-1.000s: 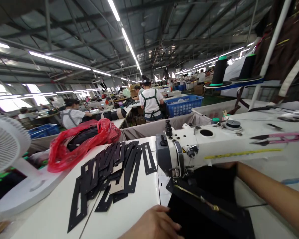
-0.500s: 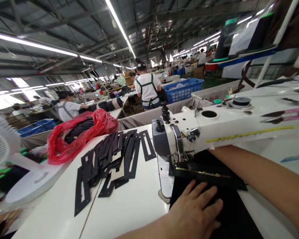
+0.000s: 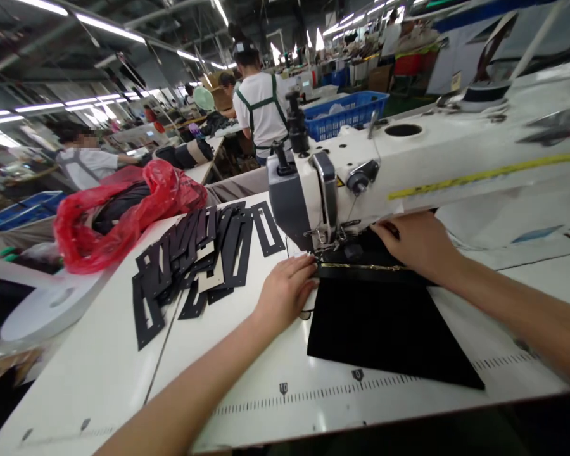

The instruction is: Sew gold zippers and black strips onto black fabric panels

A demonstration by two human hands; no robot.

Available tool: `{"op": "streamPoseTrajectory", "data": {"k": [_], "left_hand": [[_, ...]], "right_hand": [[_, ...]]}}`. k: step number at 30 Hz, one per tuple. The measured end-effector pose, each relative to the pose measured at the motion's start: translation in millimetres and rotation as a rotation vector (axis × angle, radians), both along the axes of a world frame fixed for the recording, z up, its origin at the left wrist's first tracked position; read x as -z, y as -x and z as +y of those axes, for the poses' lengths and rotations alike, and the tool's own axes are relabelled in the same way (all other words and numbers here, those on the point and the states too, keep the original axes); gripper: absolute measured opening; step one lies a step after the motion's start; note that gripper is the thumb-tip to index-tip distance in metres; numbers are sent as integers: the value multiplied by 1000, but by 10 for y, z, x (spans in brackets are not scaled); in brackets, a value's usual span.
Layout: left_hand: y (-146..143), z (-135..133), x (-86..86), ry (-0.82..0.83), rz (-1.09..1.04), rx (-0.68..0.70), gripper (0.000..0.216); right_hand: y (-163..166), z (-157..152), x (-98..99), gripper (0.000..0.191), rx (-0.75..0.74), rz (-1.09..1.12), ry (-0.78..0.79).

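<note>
A black fabric panel [image 3: 384, 332] lies under the head of a white sewing machine [image 3: 308, 209]. Along its upper part runs a zipper [image 3: 361, 266] with gold teeth, close to the presser foot. At the zipper's left end, my left hand [image 3: 285, 291] has its fingers closed together on the edge of the piece. My right hand [image 3: 415, 244] is behind the zipper, below the machine arm, its thumb and fingers closed on the black fabric. The right fingertips are partly hidden, and the needle is hard to make out.
Black rectangular frame pieces [image 3: 194, 259] lie heaped on the white table [image 3: 247, 361] at left. Behind them is a red plastic bag [image 3: 161, 190] with dark material. A white fan base [image 3: 52, 304] stands far left. Beyond are a blue crate [image 3: 346, 114] and co-workers.
My left hand has moved from flat on the fabric to the zipper's left end. My right hand has come into view behind the zipper. The view has tilted down.
</note>
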State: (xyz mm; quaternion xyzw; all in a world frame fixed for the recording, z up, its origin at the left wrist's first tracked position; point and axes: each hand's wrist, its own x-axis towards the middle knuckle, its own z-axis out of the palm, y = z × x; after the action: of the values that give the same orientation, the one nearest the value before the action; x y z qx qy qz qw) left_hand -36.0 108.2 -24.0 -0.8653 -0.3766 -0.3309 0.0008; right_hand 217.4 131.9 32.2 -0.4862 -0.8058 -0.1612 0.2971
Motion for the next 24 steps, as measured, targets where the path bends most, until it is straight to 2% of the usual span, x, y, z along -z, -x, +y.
{"op": "streamPoseTrajectory", "data": {"k": [2,3,4,6,9,13,16,20,24], "left_hand": [[1,102,40,-62,73,62,18],[-19,129,41,-72,104,75,17],[-47,143,26,-62,129,62,16],[-100,150,-41,2,158,-12,16],[-139,160,-176,100,163,-123,16],[-130,187,-255,118,150,-161,18],[-121,180,-215,115,124,-170,16],[-123,131,-120,96,108,-124,12],[-159,61,-35,-17,151,-49,11]], "right_hand": [[121,-296,133,24,-73,-33,40],[175,-459,200,20,-169,-57,71],[217,-604,258,20,-274,-87,86],[258,-769,324,22,-345,-112,123],[277,-659,289,21,-248,-114,209],[424,-299,213,20,-107,-192,296],[557,-214,277,26,-115,-224,317],[562,-297,399,24,-162,-238,272],[485,-362,373,17,-241,-243,167]]}}
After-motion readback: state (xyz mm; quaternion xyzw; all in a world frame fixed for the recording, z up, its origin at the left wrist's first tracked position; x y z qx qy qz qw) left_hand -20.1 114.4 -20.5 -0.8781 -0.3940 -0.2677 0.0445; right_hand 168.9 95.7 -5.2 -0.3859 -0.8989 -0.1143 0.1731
